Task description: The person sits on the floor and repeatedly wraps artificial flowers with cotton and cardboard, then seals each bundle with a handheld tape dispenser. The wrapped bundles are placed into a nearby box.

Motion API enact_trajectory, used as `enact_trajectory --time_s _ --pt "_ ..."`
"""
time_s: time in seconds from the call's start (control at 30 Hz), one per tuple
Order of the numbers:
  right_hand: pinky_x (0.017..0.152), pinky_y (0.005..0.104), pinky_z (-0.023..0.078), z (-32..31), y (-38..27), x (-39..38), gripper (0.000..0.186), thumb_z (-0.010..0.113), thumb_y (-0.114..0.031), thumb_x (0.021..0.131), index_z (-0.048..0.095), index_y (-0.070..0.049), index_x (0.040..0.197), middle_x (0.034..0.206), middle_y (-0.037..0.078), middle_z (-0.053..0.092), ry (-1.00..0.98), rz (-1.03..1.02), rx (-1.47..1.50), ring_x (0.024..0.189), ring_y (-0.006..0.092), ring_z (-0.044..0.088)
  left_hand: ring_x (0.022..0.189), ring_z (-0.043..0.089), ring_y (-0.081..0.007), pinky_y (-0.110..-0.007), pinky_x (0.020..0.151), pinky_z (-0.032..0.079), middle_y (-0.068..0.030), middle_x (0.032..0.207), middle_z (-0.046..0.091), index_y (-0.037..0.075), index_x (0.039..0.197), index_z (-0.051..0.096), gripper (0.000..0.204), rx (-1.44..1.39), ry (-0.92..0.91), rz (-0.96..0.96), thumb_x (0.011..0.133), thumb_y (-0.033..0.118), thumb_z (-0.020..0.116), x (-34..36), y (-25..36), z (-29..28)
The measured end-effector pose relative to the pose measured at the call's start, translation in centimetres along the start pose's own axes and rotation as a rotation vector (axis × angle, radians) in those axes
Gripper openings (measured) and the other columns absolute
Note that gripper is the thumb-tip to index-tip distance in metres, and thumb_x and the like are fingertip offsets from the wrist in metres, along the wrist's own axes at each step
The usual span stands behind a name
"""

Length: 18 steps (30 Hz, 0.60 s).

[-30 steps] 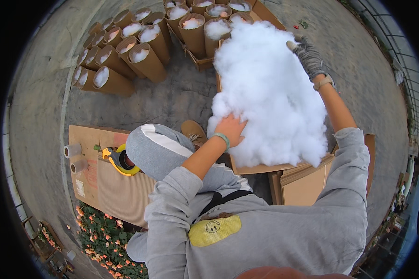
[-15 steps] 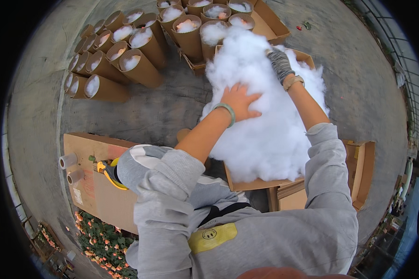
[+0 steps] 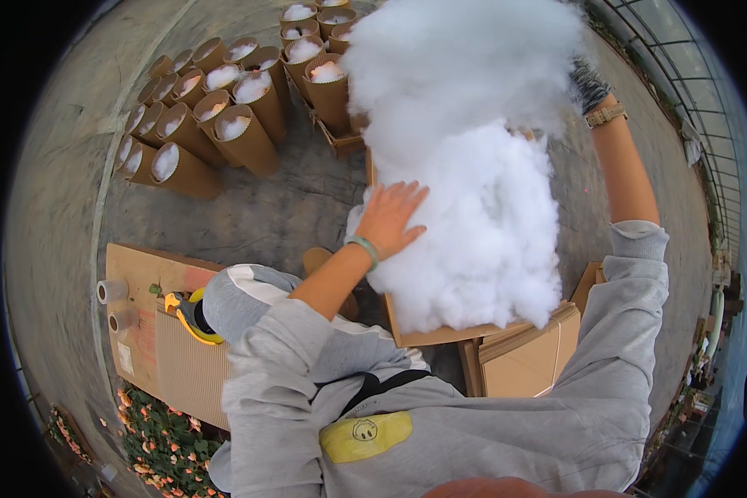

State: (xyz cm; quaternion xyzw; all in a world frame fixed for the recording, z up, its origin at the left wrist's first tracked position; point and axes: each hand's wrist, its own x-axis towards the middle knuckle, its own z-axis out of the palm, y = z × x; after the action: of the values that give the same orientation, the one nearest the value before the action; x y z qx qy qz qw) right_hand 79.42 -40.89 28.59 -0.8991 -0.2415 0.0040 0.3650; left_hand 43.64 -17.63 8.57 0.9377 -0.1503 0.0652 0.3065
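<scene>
A mound of white fluffy fibre [image 3: 481,232] fills a cardboard box [image 3: 415,337]. My left hand [image 3: 393,212] lies on the mound with its fingers spread and bare, a pale bangle on the wrist. My right hand [image 3: 587,87], in a grey glove with a banded watch at the wrist, grips a big lifted tuft of the fibre [image 3: 465,62] at its right edge, up and away from me. The tuft hides the far end of the box and part of my right fingers.
Several brown corrugated paper tubes [image 3: 245,145] holding white fluff stand at the back left. A cardboard board [image 3: 129,261] with a yellow tape dispenser [image 3: 195,319] and two rolls [image 3: 116,295] lies left of my knee, above orange roses [image 3: 158,440]. Stacked cardboard sheets [image 3: 523,353] are at right.
My right hand has risen outward to the upper right, pulling a big tuft up from the mound. My left hand moved forward, then slightly back and left, staying on the fibre.
</scene>
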Motion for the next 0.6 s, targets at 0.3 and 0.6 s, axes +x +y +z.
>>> enact_trajectory --time_s 0.3,0.6 --pt "0.097 0.0283 0.041 7.3 -9.0 -8.7 0.032 0.049 -0.008 0.09 0.055 -0.001 0.122 0.118 0.007 0.058 -0.613 -0.371 0.003 0.107 0.0182 0.055 0.12 0.045 -0.0261 -0.033 0.1 0.036 -0.0213 0.131 0.045 -0.007 0.132 0.035 0.075 -0.771 0.342 -0.371 0.079 0.034 0.069 4.1 0.6 -15.1" --pt "0.08 0.0379 0.048 21.7 -7.1 -24.9 0.08 0.059 -0.063 0.074 0.051 -0.002 0.123 0.096 0.02 0.065 -0.937 -0.209 -0.84 0.087 0.0334 0.063 0.084 0.062 -0.0198 -0.032 0.076 0.049 -0.0078 0.092 0.068 -0.001 0.101 0.063 0.024 -0.351 0.799 -0.338 0.079 0.0 0.054 -9.2 -6.9 -27.2"
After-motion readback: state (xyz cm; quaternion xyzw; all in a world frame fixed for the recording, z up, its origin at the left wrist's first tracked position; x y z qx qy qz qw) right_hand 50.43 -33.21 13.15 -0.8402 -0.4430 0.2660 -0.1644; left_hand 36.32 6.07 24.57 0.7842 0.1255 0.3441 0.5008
